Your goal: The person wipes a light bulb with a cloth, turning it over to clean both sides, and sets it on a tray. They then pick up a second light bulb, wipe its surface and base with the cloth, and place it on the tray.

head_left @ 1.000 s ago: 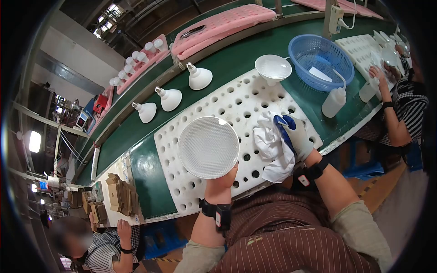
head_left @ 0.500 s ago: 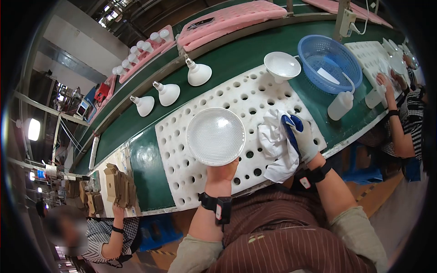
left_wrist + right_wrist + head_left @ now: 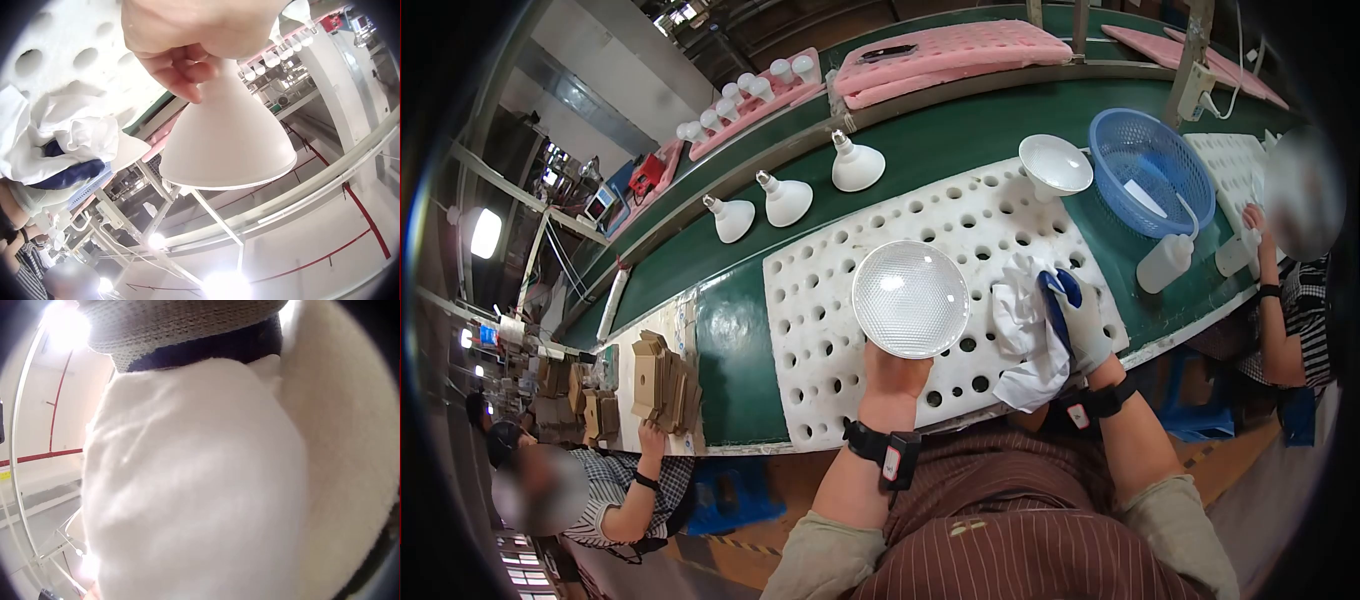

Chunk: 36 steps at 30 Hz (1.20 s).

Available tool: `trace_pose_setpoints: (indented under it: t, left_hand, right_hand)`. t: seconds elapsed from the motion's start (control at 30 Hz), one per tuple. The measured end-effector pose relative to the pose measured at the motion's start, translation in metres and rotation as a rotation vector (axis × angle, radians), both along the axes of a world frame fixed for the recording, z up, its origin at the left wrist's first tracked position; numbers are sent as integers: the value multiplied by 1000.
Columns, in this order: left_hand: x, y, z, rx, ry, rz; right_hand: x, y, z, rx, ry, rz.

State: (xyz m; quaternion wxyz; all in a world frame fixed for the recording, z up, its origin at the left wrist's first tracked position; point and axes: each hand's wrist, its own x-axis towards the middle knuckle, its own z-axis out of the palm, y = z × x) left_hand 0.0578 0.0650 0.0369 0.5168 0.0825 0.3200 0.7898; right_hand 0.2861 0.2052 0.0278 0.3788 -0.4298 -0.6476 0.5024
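Note:
My left hand (image 3: 897, 372) grips a white reflector lamp (image 3: 911, 298) by its narrow neck, its textured clear lens facing up toward the head camera. In the left wrist view the fingers curl round the neck of the lamp (image 3: 228, 137), and its base is hidden in the palm. To the right, my right hand (image 3: 1088, 325), in a white and blue work glove, holds a crumpled white cloth (image 3: 1028, 335) over the foam board (image 3: 820, 395). That cloth (image 3: 194, 481) fills most of the right wrist view.
Three white lamps (image 3: 858, 165) stand lens-down on the green bench (image 3: 735, 350). Another lamp (image 3: 1056, 166) sits lens-up in the board's far corner. A blue basket (image 3: 1150, 180) and a squeeze bottle (image 3: 1165, 263) are at right, cardboard pieces (image 3: 662, 385) at left. People sit on both sides.
The lamp in my left hand has tilted, its lens now looking smaller and rounder. My right hand keeps the cloth. The head view has shifted, and the person at left has reached to the cardboard.

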Motion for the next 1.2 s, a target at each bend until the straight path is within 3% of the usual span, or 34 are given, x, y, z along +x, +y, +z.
trace_pose_setpoints:
  t: [0.03, 0.1, 0.17, 0.23, 0.27, 0.3, 0.33, 0.37, 0.4, 0.43, 0.5, 0.53, 0.57, 0.63, 0.67, 0.7, 0.73, 0.8, 0.83, 0.9, 0.97, 1.03, 1.2]
  left_hand:
    - [5, 1, 13, 5, -215, -12]
    - [10, 7, 25, -23, -237, 23]
    - [13, 11, 21, -55, -263, 45]
    - [14, 13, 3, 304, -564, -272]
    - [30, 17, 24, 218, -614, -247]
    - [45, 18, 39, 67, -621, -216]
    - [55, 17, 33, 10, -573, -248]
    - [66, 17, 27, -48, -525, -275]
    - [83, 16, 44, -140, -354, -227]
    - [90, 17, 48, -146, -362, -245]
    - [87, 11, 52, -138, -241, -314]
    - [64, 4, 19, 67, -241, -529]
    - [50, -2, 21, 60, -249, -527]
    - [23, -11, 32, -276, 729, -283]
    - [11, -13, 49, -180, 876, -212]
    - [5, -14, 72, -85, 1019, -141]
    - [3, -15, 93, -108, 1010, -146]
    - [1, -11, 127, 36, 1692, -352]
    - [0, -8, 131, 24, 1690, -347]
    - [-1, -3, 135, -77, 1585, -670]
    - [-7, -2, 132, -70, 1626, -714]
    - [-14, -2, 130, -78, 1368, -807]
    - [-19, 2, 133, -99, 1476, -832]
  right_hand:
    - [-5, -7, 21, 69, -46, 72]
    - [-7, -17, 50, 283, -264, 211]
    - [-8, -32, 76, 611, -484, 156]
    - [-14, -38, 89, 545, -388, 283]
    - [-21, -39, 78, 502, -192, 333]
    - [-28, -43, 80, 479, -198, 369]
    - [-33, -49, 89, -21, -6, 519]
    - [-42, -51, 69, 289, -100, 417]
    - [-46, -56, 67, -2, 130, 389]
    - [-47, -59, 64, -293, 367, 358]
    - [-40, -62, 56, -214, 304, 327]
    - [-37, -64, 52, -136, 246, 314]
    - [-33, -64, 49, -145, 242, 313]
    - [-28, -59, 46, 60, 202, 351]
    - [-26, -60, 46, 79, 206, 290]
    - [-19, -54, 56, 8, 84, 425]
    - [-17, -52, 57, -50, 44, 473]
    - [-19, -54, 59, -86, -8, 550]
    - [-21, -54, 58, -89, -8, 561]
    - [-24, -51, 53, 333, -80, 584]
    - [-22, -53, 43, 273, -115, 607]
    - [-22, -52, 40, 401, -89, 588]
    - [-22, -51, 46, 407, -172, 621]
